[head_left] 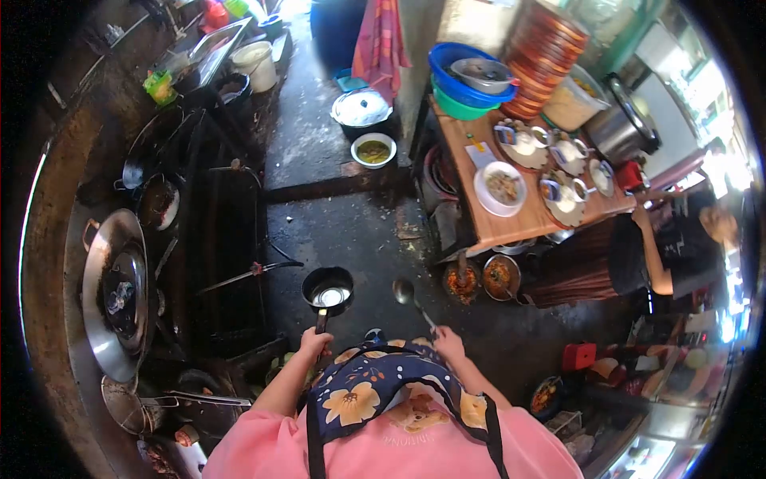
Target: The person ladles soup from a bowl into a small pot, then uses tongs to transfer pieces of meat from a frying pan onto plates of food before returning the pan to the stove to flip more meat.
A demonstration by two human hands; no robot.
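My left hand (pixel 317 341) is closed round the handle of a small black saucepan (pixel 328 275), held out over the dark floor. A pale round patch shows on the pan's inside; what it is I cannot make out. In my right hand (pixel 448 345) is a metal ladle (pixel 404 292), its bowl pointing away from me and to the left. Pan and ladle are apart from each other. A flowered apron (pixel 351 399) covers my front, between both hands.
A wooden table (pixel 471 215) at right bears plated dishes, a white bowl (pixel 502 189) and stacked basins (pixel 471 76). A person (pixel 670 239) stands beside it. Pots of food (pixel 501 277) sit on the floor below. At left are a dark stove (pixel 219 239) and a big wok (pixel 120 295).
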